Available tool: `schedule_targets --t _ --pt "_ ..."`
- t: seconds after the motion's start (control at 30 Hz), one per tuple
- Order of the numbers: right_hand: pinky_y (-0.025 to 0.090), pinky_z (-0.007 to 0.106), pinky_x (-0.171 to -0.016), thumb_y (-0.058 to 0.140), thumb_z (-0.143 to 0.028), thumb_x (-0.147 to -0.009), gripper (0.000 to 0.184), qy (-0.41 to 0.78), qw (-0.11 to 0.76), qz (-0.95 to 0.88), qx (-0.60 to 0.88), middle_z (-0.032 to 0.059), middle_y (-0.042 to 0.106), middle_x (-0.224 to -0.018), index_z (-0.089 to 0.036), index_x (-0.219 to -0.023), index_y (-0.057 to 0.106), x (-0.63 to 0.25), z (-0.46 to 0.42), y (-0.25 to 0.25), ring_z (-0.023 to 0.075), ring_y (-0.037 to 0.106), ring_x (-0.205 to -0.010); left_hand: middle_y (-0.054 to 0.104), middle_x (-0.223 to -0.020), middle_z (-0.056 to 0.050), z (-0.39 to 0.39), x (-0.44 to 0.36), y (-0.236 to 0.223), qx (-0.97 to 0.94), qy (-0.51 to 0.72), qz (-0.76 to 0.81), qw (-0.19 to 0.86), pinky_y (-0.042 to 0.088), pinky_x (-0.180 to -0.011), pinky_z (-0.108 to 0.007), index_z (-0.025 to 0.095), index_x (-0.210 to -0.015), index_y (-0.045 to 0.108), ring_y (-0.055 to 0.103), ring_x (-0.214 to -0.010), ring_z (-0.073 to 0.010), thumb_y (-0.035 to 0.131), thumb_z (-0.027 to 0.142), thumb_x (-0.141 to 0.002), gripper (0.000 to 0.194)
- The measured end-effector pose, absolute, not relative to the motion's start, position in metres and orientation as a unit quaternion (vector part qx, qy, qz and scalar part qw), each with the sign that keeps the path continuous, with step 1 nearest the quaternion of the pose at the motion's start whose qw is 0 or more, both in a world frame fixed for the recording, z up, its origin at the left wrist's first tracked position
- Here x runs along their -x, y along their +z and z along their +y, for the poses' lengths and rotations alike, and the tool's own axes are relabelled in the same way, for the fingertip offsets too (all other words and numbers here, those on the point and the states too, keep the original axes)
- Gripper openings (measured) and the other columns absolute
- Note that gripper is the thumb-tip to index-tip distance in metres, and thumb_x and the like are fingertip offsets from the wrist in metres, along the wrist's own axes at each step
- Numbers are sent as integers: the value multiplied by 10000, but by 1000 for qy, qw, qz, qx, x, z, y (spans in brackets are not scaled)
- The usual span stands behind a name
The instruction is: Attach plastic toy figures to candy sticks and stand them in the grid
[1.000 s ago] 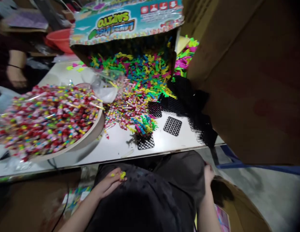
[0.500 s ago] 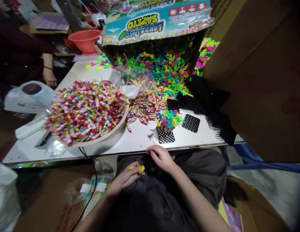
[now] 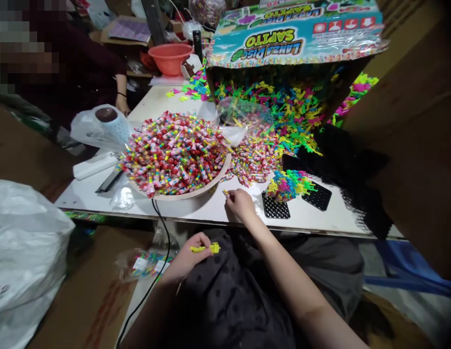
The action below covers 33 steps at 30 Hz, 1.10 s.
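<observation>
My left hand [image 3: 191,249] rests in my lap, pinching a small yellow plastic toy [image 3: 205,248]. My right hand [image 3: 241,203] reaches onto the white table [image 3: 196,209] and pinches a small wrapped candy [image 3: 225,193] at the edge of the loose candy pile [image 3: 256,157]. A wide round bowl [image 3: 182,195] heaped with wrapped candies [image 3: 174,152] stands just left of that hand. To the right, a clump of bright plastic toys [image 3: 287,184] sits on a black mesh square [image 3: 274,208].
A printed toy box [image 3: 294,31] spills neon plastic pieces [image 3: 283,106] at the back. Black netting [image 3: 342,165] and a big cardboard box [image 3: 414,121] fill the right. Another person [image 3: 76,68] sits at far left; a white bag [image 3: 22,252] lies near left; a cable [image 3: 156,271] hangs down.
My right hand rose from beside my right leg, crossed my lap and reached onto the table to the candy. The camera view shifted left. My left hand kept the yellow toy.
</observation>
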State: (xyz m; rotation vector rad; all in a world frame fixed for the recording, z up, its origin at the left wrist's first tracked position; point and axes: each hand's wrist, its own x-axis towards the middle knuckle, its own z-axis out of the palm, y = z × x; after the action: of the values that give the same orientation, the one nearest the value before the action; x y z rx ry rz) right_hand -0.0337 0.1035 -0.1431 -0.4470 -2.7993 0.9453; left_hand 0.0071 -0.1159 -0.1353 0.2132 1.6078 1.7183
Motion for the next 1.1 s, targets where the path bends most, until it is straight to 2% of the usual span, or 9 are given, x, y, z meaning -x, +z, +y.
schedule_targets --t 0.1,0.2,0.3,0.47,0.73,0.87,1.1 --pt "354 266 -612 563 -238 -715 83 507 48 -841 182 20 549 -662 -167 -757 569 1 109 -134 151 495 -639 505 -713 27 -110 -1 -114 -88 684 651 317 360 -601 -182 158 -686 484 479 -627 -77 664 270 -653 215" --pt "382 235 -585 606 -295 -708 157 740 48 -643 189 -22 557 -654 -185 -783 523 -34 108 -119 107 492 -583 523 -734 12 -99 -1 -91 -110 659 700 252 395 -649 -194 156 -689 494 508 -681 -91 649 267 -669 191" --pt "404 205 -573 655 -304 -690 186 846 71 -493 193 -41 545 -626 -191 -761 526 -59 103 -100 76 484 -555 533 -723 7 -88 -6 -68 -154 635 726 216 418 -664 -203 155 -690 506 523 -689 -97 638 252 -675 165" --pt "458 190 -566 712 -301 -643 230 884 91 -404 218 -40 548 -614 -187 -753 545 -74 94 -80 75 530 -575 558 -700 3 -77 -15 -46 -212 597 751 188 439 -650 -197 152 -713 542 537 -670 -95 588 207 -696 74" --pt "456 184 -506 736 -344 -604 279 911 23 -349 220 -35 588 -620 -182 -741 556 -83 87 -70 74 541 -508 576 -705 2 -66 -28 -39 -225 592 758 154 438 -630 -190 149 -719 559 540 -663 -93 573 174 -701 34" --pt "452 181 -495 729 -331 -619 257 919 1 -338 204 -34 576 -627 -179 -735 556 -87 84 -68 73 537 -513 575 -704 -1 -63 -31 -37 -220 585 766 148 440 -653 -207 145 -716 565 542 -670 -99 580 178 -699 41" --pt "461 189 -522 719 -315 -640 225 925 15 -327 195 -35 589 -643 -183 -745 570 -89 81 -68 78 548 -522 575 -698 2 -62 -31 -38 -226 591 759 155 437 -617 -195 144 -713 554 539 -647 -88 572 172 -697 37"
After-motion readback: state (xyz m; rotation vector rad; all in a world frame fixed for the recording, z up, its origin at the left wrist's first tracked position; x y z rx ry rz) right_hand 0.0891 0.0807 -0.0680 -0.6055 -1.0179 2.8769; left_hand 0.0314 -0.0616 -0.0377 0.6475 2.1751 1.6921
